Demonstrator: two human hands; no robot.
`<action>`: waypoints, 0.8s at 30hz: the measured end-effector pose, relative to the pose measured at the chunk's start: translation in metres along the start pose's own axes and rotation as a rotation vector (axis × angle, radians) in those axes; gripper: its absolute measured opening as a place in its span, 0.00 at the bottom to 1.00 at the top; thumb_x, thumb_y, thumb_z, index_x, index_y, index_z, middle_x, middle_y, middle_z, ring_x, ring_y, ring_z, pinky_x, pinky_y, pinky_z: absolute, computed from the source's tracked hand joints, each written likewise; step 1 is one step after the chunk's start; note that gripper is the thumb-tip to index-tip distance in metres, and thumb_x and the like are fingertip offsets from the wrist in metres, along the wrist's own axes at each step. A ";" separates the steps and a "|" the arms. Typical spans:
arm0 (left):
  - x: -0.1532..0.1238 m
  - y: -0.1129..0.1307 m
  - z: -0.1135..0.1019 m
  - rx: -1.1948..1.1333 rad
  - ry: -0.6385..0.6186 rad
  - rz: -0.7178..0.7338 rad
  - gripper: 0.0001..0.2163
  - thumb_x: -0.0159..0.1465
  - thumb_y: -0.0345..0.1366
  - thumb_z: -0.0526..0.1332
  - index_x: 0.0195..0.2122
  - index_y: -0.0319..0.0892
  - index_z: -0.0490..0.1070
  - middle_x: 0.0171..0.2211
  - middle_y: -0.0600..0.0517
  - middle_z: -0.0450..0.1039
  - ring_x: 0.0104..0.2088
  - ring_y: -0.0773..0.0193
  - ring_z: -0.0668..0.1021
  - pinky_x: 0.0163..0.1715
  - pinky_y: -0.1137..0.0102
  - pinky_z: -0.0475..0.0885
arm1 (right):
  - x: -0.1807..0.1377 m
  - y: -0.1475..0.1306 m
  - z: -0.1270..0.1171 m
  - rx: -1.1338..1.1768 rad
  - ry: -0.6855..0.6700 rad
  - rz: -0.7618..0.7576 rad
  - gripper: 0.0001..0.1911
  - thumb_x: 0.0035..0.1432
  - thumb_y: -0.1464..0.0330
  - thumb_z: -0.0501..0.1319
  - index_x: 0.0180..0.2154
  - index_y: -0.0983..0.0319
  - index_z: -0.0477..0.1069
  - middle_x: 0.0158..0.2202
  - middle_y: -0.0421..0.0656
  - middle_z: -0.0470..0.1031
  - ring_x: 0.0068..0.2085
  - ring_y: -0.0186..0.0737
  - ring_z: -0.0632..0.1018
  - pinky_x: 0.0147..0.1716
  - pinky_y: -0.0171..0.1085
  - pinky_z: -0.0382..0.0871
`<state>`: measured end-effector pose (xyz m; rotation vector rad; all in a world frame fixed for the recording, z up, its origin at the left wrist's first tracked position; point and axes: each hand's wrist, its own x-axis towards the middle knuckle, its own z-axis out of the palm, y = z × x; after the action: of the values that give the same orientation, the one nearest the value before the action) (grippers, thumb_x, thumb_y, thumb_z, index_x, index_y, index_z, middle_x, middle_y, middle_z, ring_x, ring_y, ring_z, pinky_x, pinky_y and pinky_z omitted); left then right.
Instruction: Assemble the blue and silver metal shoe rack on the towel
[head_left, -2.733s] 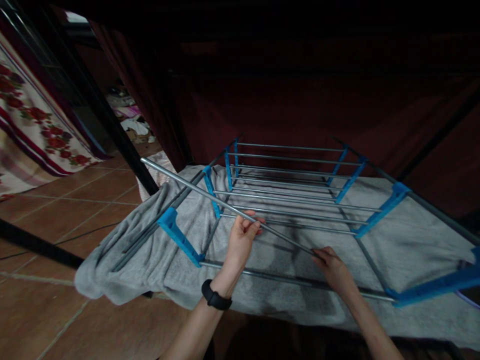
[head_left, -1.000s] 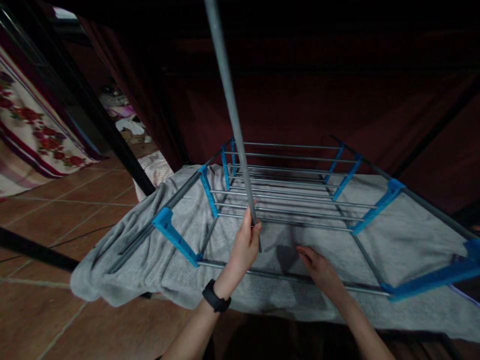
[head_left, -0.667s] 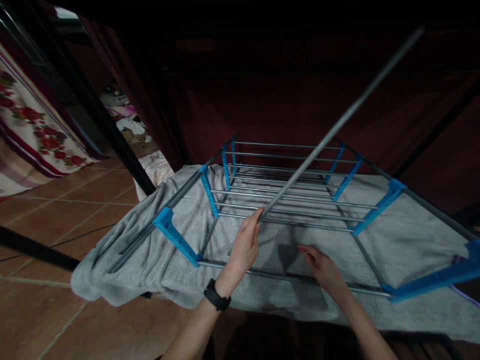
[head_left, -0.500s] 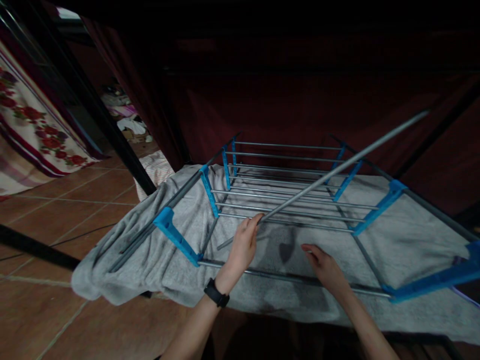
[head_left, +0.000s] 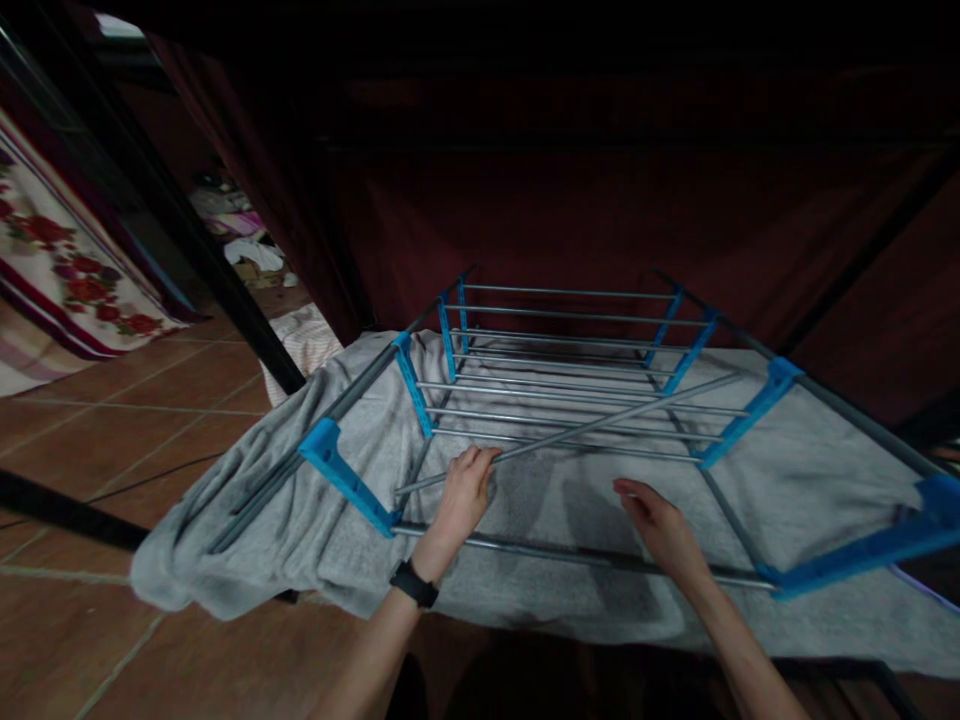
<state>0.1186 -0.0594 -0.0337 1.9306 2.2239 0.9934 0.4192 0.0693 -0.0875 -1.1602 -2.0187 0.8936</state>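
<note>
Dark red curtain (head_left: 562, 220) hangs behind a bed, and a brown tiled floor (head_left: 67, 460) spreads out to the left. A floral cloth (head_left: 86, 285) hangs at the far left, beyond a slanting black post (head_left: 195, 250). Across the bed lies a grey blanket (head_left: 540, 500), wrinkled and draping over the left edge. On it sits a rack (head_left: 540, 548) of metal rods and blue brackets (head_left: 352, 485), with several rods running across between its two sides. The left hand (head_left: 465, 485), with a black watch (head_left: 412, 584) on its wrist, has its fingers closed round a loose rod (head_left: 592, 423). That rod slants over the rack, its near end just beside the front left bracket and its far end near a bracket on the right; whether it touches the rods below, I cannot tell. The right hand (head_left: 660, 520) hovers half-open above the blanket, fingers loosely bent, apart from the loose rod.
</note>
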 end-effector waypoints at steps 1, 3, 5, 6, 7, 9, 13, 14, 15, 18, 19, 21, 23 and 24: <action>0.000 -0.001 0.000 0.013 -0.004 0.003 0.17 0.67 0.26 0.47 0.51 0.43 0.69 0.41 0.48 0.71 0.42 0.59 0.74 0.44 0.63 0.68 | 0.001 0.001 0.000 0.028 0.016 0.013 0.18 0.59 0.59 0.55 0.47 0.58 0.72 0.47 0.47 0.78 0.46 0.46 0.78 0.50 0.48 0.70; -0.001 -0.003 0.000 0.035 -0.017 0.009 0.16 0.67 0.26 0.47 0.51 0.43 0.69 0.41 0.48 0.71 0.42 0.59 0.74 0.44 0.63 0.68 | 0.003 0.002 0.001 0.117 0.049 0.049 0.19 0.58 0.57 0.56 0.47 0.58 0.72 0.46 0.48 0.78 0.46 0.46 0.78 0.50 0.49 0.70; -0.001 -0.005 0.000 0.050 -0.038 0.021 0.16 0.67 0.27 0.48 0.50 0.44 0.69 0.41 0.48 0.71 0.42 0.59 0.73 0.44 0.63 0.67 | 0.006 0.002 0.002 0.248 0.084 0.101 0.22 0.55 0.55 0.59 0.47 0.59 0.71 0.45 0.49 0.78 0.45 0.46 0.78 0.48 0.49 0.72; -0.001 -0.006 0.000 0.056 -0.047 0.028 0.15 0.68 0.27 0.48 0.50 0.44 0.69 0.41 0.48 0.71 0.42 0.59 0.73 0.45 0.63 0.67 | 0.007 0.001 0.002 0.322 0.109 0.134 0.23 0.53 0.54 0.60 0.47 0.60 0.71 0.44 0.49 0.78 0.43 0.45 0.78 0.46 0.48 0.73; -0.001 -0.006 0.000 0.058 -0.055 0.037 0.15 0.68 0.27 0.48 0.49 0.44 0.70 0.41 0.48 0.71 0.42 0.59 0.73 0.45 0.63 0.67 | 0.009 0.000 0.001 0.395 0.138 0.171 0.25 0.52 0.53 0.62 0.47 0.60 0.71 0.43 0.49 0.78 0.41 0.44 0.79 0.44 0.48 0.74; -0.001 -0.008 0.001 0.059 -0.066 0.053 0.14 0.68 0.28 0.48 0.49 0.44 0.70 0.41 0.49 0.71 0.43 0.59 0.73 0.46 0.63 0.67 | 0.011 -0.004 -0.003 0.529 0.187 0.246 0.26 0.49 0.52 0.65 0.46 0.60 0.70 0.41 0.48 0.79 0.38 0.42 0.79 0.40 0.46 0.76; -0.002 -0.010 0.003 0.077 -0.082 0.069 0.14 0.68 0.29 0.48 0.48 0.44 0.70 0.40 0.48 0.71 0.43 0.58 0.73 0.46 0.61 0.66 | 0.011 -0.016 -0.014 0.778 0.240 0.371 0.23 0.45 0.56 0.69 0.42 0.58 0.70 0.40 0.45 0.79 0.40 0.42 0.80 0.41 0.43 0.77; -0.003 -0.010 0.003 0.084 -0.086 0.072 0.15 0.68 0.29 0.47 0.49 0.44 0.70 0.40 0.48 0.71 0.43 0.58 0.73 0.46 0.61 0.66 | 0.011 -0.018 -0.016 0.839 0.253 0.394 0.22 0.44 0.58 0.70 0.40 0.58 0.70 0.40 0.44 0.80 0.40 0.42 0.80 0.41 0.43 0.77; -0.003 -0.010 0.004 0.089 -0.089 0.073 0.15 0.68 0.29 0.47 0.49 0.44 0.70 0.40 0.48 0.71 0.43 0.58 0.73 0.46 0.61 0.66 | 0.011 -0.020 -0.018 0.893 0.266 0.414 0.21 0.43 0.60 0.71 0.39 0.58 0.70 0.39 0.44 0.80 0.39 0.42 0.80 0.40 0.42 0.77; -0.003 -0.010 0.004 0.100 -0.097 0.081 0.16 0.68 0.29 0.47 0.50 0.45 0.70 0.40 0.48 0.70 0.43 0.58 0.73 0.46 0.62 0.66 | 0.011 -0.020 -0.022 1.003 0.303 0.458 0.17 0.42 0.65 0.71 0.34 0.59 0.69 0.36 0.43 0.80 0.37 0.41 0.81 0.39 0.41 0.78; -0.003 -0.010 0.005 0.106 -0.101 0.085 0.16 0.68 0.28 0.47 0.50 0.45 0.70 0.40 0.48 0.70 0.43 0.58 0.73 0.46 0.62 0.66 | 0.011 -0.019 -0.023 1.030 0.316 0.471 0.15 0.42 0.66 0.71 0.33 0.59 0.69 0.34 0.43 0.79 0.36 0.40 0.81 0.38 0.41 0.78; -0.003 -0.010 0.005 0.121 -0.106 0.099 0.17 0.67 0.26 0.47 0.50 0.45 0.70 0.40 0.48 0.70 0.43 0.58 0.73 0.46 0.62 0.66 | 0.011 -0.015 -0.024 1.072 0.335 0.496 0.12 0.44 0.68 0.70 0.31 0.59 0.70 0.31 0.41 0.79 0.34 0.39 0.80 0.38 0.40 0.79; -0.003 -0.010 0.005 0.134 -0.104 0.109 0.18 0.66 0.25 0.47 0.50 0.44 0.71 0.40 0.47 0.70 0.43 0.58 0.73 0.46 0.61 0.66 | 0.011 -0.010 -0.025 1.088 0.339 0.506 0.09 0.47 0.68 0.69 0.32 0.60 0.71 0.29 0.41 0.78 0.33 0.37 0.80 0.40 0.39 0.78; -0.003 -0.010 0.004 0.139 -0.101 0.111 0.18 0.66 0.24 0.47 0.50 0.44 0.71 0.40 0.47 0.70 0.43 0.58 0.73 0.46 0.61 0.66 | 0.011 -0.007 -0.025 1.085 0.340 0.510 0.08 0.49 0.67 0.68 0.32 0.60 0.72 0.28 0.40 0.77 0.33 0.37 0.80 0.40 0.39 0.78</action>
<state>0.1123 -0.0607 -0.0434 2.1310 2.2056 0.7518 0.4314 0.0825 -0.0658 -1.0382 -0.7053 1.6075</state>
